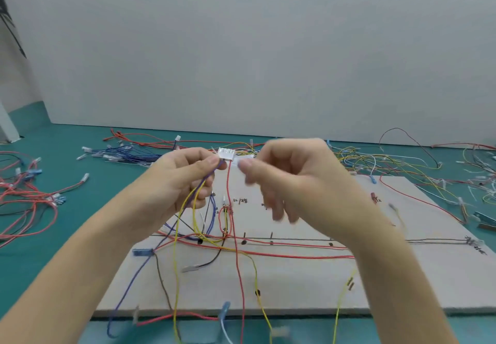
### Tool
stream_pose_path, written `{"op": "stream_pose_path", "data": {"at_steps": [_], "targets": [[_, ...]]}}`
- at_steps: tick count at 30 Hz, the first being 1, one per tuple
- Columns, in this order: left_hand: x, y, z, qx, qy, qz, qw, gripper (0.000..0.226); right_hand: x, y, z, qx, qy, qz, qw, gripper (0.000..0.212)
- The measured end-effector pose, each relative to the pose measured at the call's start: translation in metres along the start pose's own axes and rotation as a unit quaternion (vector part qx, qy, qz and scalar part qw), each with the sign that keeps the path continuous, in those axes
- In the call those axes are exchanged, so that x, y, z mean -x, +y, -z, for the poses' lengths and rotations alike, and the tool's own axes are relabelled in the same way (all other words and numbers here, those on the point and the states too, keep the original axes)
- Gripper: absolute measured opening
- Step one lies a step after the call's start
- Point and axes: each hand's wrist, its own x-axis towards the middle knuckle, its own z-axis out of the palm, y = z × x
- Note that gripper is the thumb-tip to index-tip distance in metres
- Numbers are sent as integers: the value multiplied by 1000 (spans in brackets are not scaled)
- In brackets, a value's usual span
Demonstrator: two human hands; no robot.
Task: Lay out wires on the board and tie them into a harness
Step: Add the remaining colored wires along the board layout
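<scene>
my left hand (185, 180) pinches the white plug (226, 154) up at 12 o'clock over the board (295, 282), so its wires (236, 236) hang free. my right hand (292, 180) pinches near the plug; it's blurry, so i can't tell what.

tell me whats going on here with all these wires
A person is building a wire harness. The left hand pinches a small white plastic connector with purple, yellow and red wires hanging from it, held above the grey layout board. The right hand, blurred, meets it at the connector, fingers curled. More wires already lie routed across the board, and loose bundles sit on the teal table.
</scene>
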Motion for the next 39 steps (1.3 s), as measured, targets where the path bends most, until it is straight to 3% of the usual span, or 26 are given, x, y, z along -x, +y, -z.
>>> {"op": "stream_pose_path", "data": {"at_steps": [3,7,13,21,25,28,31,35,37,39], "targets": [[0,-3,-9,-6,20,-21,1000,13,-22,17,-18,12,68,-42,997,27],[-2,-7,-14,-12,52,-32,998,13,-29,39,-27,-80,9,-118,990,29],[-3,-12,-16,-2,60,-13,998,14,-28,50,-34,-249,17,-129,960,12],[-7,-19,-21,1,80,2,997,15,-28,51,-38,-265,29,-129,955,10],[-6,-17,-18,48,35,29,998,18,-32,48,-35,-309,4,-142,940,15],[-5,-12,-15,119,-21,61,991,18,-33,43,-34,-387,-43,-163,906,28],[-5,-9,-12,174,-41,95,979,16,-32,36,-31,-501,-78,-190,840,36],[-2,-8,2,186,-61,135,971,20,-37,37,-13,-612,-58,-214,759,7],[2,-8,15,206,-72,148,965,21,-38,40,-2,-656,-41,-195,728,16],[4,-8,24,238,-95,153,954,22,-37,43,4,-672,-10,-171,720,30]]}}
